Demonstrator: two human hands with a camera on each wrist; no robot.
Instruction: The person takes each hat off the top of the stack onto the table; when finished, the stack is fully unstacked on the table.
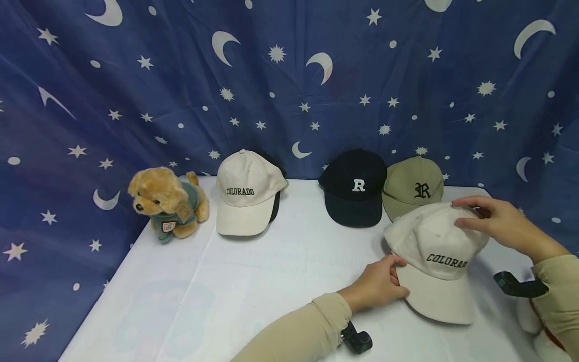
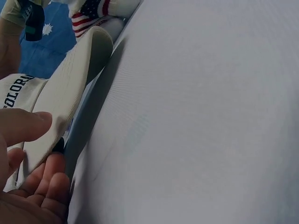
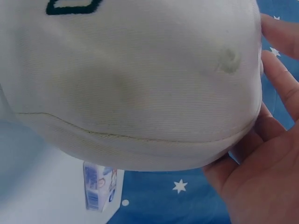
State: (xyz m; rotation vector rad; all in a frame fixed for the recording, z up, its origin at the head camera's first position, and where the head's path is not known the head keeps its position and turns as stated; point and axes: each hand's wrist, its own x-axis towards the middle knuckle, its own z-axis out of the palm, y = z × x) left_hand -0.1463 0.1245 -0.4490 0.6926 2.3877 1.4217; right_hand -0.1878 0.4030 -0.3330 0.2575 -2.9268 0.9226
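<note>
A cream baseball cap (image 1: 438, 251) lettered COLORADO tilts at the right of the table, its brim towards the front. My left hand (image 1: 377, 284) pinches the left edge of the brim, with the thumb above and the fingers under it in the left wrist view. My right hand (image 1: 502, 221) holds the upper right of the crown, and its fingers (image 3: 280, 81) lie along the side of the crown in the right wrist view. Just behind stands an olive cap (image 1: 413, 183) with a dark R, partly hidden by the cream cap. A black cap (image 1: 355, 188) with a white R adjoins it.
Farther left sit a second cream COLORADO cap (image 1: 251, 193), with a dark cap behind it, and a plush dog (image 1: 167, 203). A white plush toy (image 1: 545, 339) lies partly under my right forearm. A small box (image 3: 99, 184) shows in the right wrist view. Starry cloth (image 1: 271, 90) hangs behind.
</note>
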